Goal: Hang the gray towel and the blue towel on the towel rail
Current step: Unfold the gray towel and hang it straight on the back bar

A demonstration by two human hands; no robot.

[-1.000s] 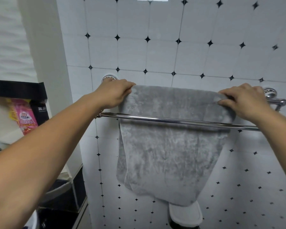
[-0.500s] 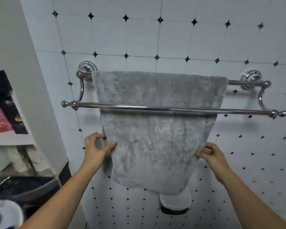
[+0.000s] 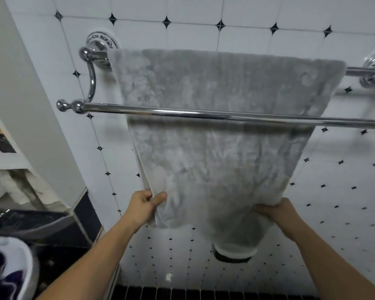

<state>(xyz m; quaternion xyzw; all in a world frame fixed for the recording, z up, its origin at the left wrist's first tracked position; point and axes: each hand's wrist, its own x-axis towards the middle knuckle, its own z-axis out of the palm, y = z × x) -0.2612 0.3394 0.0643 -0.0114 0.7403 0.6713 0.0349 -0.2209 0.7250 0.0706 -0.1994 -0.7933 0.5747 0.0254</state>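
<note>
The gray towel (image 3: 217, 161) hangs over the rear bar of the chrome double towel rail (image 3: 204, 114), passing behind the front bar. My left hand (image 3: 144, 205) pinches the towel's lower left edge between thumb and fingers. My right hand (image 3: 278, 212) grips the lower right corner from underneath. The blue towel is not in view.
The rail's chrome brackets (image 3: 93, 61) are fixed to a white tiled wall (image 3: 344, 180). A white wall corner (image 3: 30, 109) stands at the left. A dark basin (image 3: 30, 224) with a white and dark cloth (image 3: 7, 267) lies at the lower left. A white round object (image 3: 234, 252) sits below the towel.
Both hands have slid down from the towel's upper edge on the rail to its lower corners, and they now grip it there. The view has drawn closer to the rail.
</note>
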